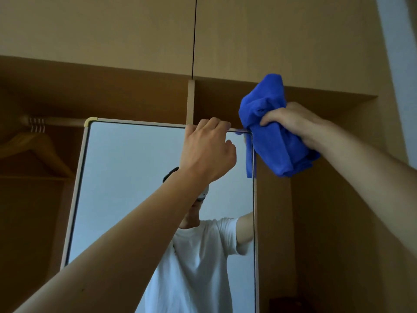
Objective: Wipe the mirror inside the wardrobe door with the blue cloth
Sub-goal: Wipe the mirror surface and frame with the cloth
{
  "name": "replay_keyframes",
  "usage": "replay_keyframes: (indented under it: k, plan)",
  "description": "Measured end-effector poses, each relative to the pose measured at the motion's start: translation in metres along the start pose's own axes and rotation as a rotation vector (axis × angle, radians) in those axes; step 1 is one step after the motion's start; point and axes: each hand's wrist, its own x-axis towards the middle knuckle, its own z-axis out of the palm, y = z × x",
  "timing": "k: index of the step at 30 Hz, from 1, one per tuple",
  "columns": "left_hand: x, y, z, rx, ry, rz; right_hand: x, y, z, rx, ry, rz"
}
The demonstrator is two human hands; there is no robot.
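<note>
A tall mirror (126, 177) in a pale frame with a brass top-left corner stands in front of the open wardrobe. My left hand (207, 150) grips the top edge of the mirror frame, fingers curled over it. My right hand (293, 120) holds a bunched blue cloth (270, 123) at the mirror's top right corner, the cloth hanging over the frame's right edge. The mirror reflects a person in a white T-shirt and a strip of the blue cloth.
Behind the mirror is the wardrobe interior with a hanging rail (61, 122) and a wooden hanger (38, 145) at left. A vertical divider (190, 100) rises above the mirror. Closed upper cabinet doors (135, 30) are overhead. A pale wall (399, 53) is at right.
</note>
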Motion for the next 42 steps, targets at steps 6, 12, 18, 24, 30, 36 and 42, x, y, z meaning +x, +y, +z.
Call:
replay_keyframes:
  k: [6,12,18,24,30,36,42]
  plan:
    - [0.012,-0.032,-0.029,0.136,-0.066,0.118,0.002,-0.031,-0.004,-0.403,-0.167,-0.151]
    - [0.007,-0.111,-0.077,0.324,0.016,-0.049,-0.006,-0.037,-0.002,-0.437,-0.209,-0.185]
    - [-0.017,-0.161,-0.09,0.394,0.023,-0.222,-0.003,-0.059,0.018,-0.657,-0.152,-0.255]
    - [-0.018,-0.166,-0.096,0.312,0.09,-0.183,-0.008,-0.101,0.09,-0.638,-0.145,-0.404]
    - [-0.02,-0.171,-0.103,0.245,-0.026,-0.216,-0.013,-0.149,0.165,-0.553,-0.151,-0.508]
    - [-0.024,-0.175,-0.1,0.249,-0.029,-0.175,-0.02,-0.147,0.176,-0.542,-0.101,-0.557]
    - [-0.025,-0.182,-0.103,0.135,-0.064,-0.177,-0.022,-0.109,0.12,-0.522,-0.036,-0.416]
